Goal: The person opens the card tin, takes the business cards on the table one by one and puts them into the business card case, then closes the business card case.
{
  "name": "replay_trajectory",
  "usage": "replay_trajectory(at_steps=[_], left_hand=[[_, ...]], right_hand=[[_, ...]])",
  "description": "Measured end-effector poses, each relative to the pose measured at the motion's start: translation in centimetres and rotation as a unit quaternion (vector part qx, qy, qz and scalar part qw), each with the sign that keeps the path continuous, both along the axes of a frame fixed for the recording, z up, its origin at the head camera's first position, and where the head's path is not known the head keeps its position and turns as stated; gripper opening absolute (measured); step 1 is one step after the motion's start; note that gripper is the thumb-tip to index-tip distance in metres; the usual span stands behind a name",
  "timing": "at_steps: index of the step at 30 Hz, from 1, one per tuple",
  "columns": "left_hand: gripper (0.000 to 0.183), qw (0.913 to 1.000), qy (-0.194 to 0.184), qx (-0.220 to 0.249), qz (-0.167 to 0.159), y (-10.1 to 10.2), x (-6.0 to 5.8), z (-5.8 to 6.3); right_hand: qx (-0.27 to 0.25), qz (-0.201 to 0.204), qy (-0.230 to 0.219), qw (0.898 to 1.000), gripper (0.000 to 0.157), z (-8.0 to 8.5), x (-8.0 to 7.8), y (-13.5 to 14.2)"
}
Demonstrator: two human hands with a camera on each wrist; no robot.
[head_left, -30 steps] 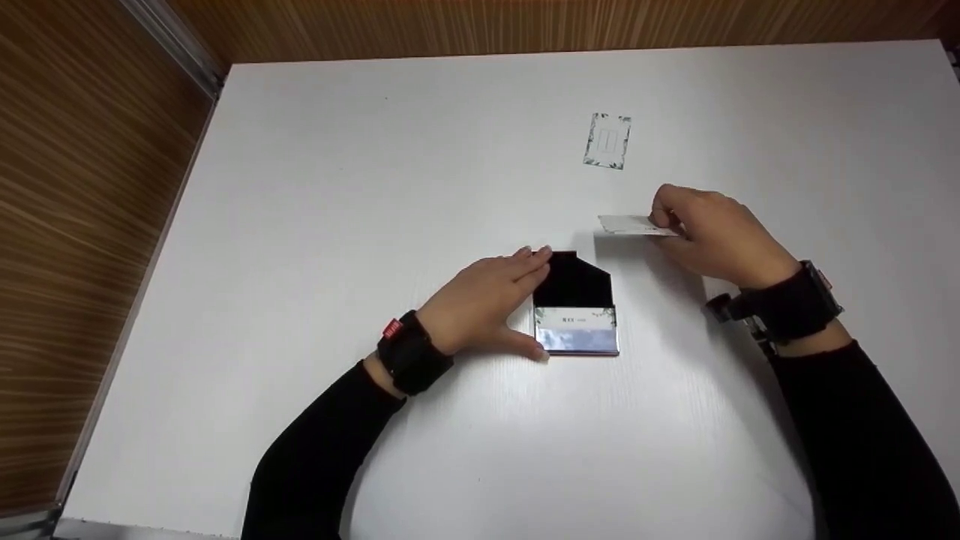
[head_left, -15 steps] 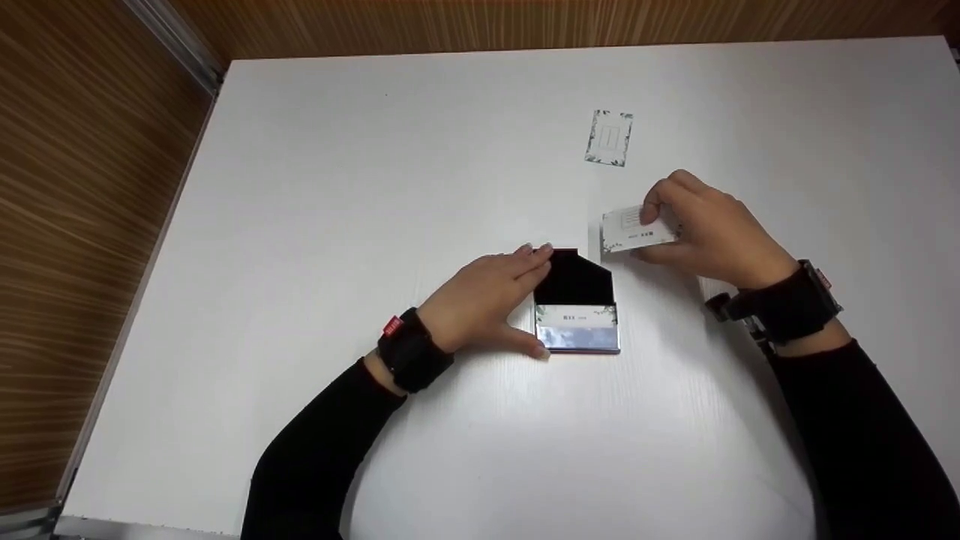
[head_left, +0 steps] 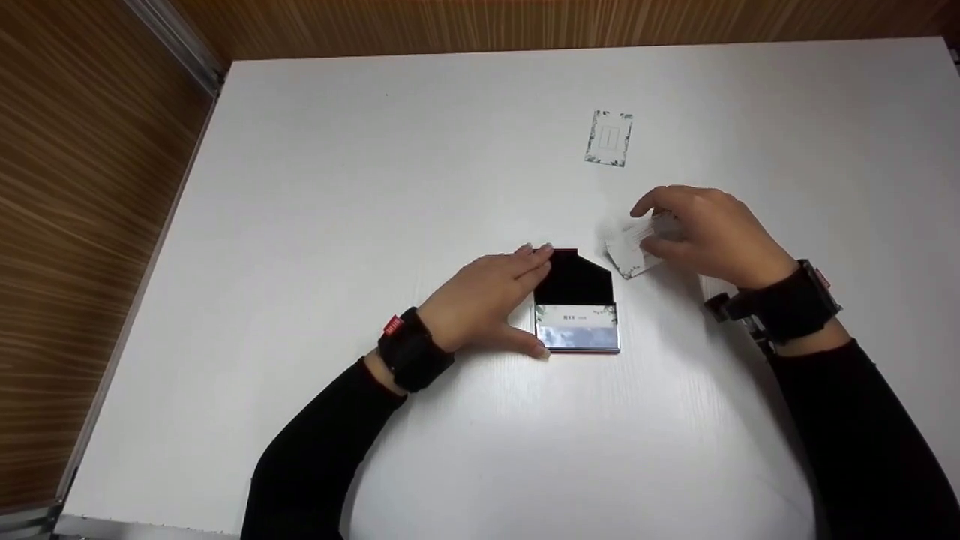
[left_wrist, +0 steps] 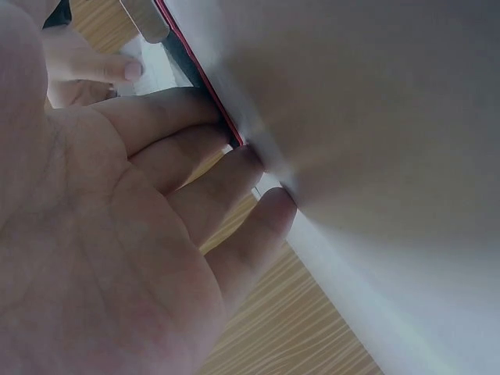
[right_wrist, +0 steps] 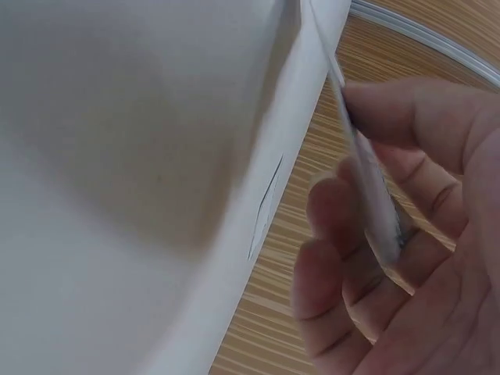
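Observation:
A business card case [head_left: 576, 339] lies with its black-lined lid folded back on the table; its shiny front reflects light. Inside it, the top strip of a white card with leaf corners [head_left: 574, 316] shows. My left hand [head_left: 480, 304] rests along the case's left side, fingers extended onto the lid and thumb at the lower corner. In the left wrist view, fingertips [left_wrist: 277, 205] lie beside the red edge. Just right of the lid, my right hand [head_left: 709, 232] pinches a business card [head_left: 628, 253], tilted and partly hidden by the fingers; the right wrist view shows this card [right_wrist: 371, 187] edge-on.
Another leaf-bordered business card [head_left: 609, 140] lies flat farther back on the white table [head_left: 375, 172]. Wood-grain panels [head_left: 97, 247] stand along the left and back edges. Both wrists wear black straps [head_left: 787, 304].
The card in my right hand has turned from nearly edge-on to a slanted face, its lower corner coming down toward the case. The left hand and case have stayed put.

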State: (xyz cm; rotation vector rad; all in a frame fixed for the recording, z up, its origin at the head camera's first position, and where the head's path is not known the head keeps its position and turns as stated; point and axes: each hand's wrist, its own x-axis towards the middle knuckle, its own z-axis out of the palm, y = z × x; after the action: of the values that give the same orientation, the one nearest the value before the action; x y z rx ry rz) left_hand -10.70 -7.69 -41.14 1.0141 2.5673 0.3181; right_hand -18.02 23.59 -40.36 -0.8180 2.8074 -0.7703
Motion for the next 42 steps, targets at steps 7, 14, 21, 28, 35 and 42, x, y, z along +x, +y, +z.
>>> replay_trajectory(at_steps=[7,14,21,28,35,42], left_hand=[[0.112,1.0,0.005,-0.003,-0.001,-0.03,0.04,0.04],[0.112,1.0,0.0,-0.001,0.0,-0.06,0.05,0.07],[0.112,1.0,0.001,-0.001,0.002,-0.03,0.08,-0.04],[0.113,1.0,-0.002,0.0,0.002,0.05,0.11,0.01],[0.113,0.9999,0.011,0.007,-0.002,0.05,0.09,0.01],[0.113,1.0,0.007,0.003,0.0,-0.03,0.09,-0.06]], right_hand=[[0.049,0.013,-0.021,0.999,0.032,-0.2,0.06,0.19],[0.072,0.034,-0.072,0.994,0.05,-0.43,0.16,0.18],[0.078,0.031,-0.089,0.993,0.045,-0.39,0.19,0.21],[0.045,0.009,-0.049,0.998,0.023,-0.16,0.37,0.2],[-0.068,0.005,0.006,0.998,0.018,0.09,0.47,0.12],[-0.122,0.027,0.022,0.992,0.039,0.39,0.55,-0.26]])
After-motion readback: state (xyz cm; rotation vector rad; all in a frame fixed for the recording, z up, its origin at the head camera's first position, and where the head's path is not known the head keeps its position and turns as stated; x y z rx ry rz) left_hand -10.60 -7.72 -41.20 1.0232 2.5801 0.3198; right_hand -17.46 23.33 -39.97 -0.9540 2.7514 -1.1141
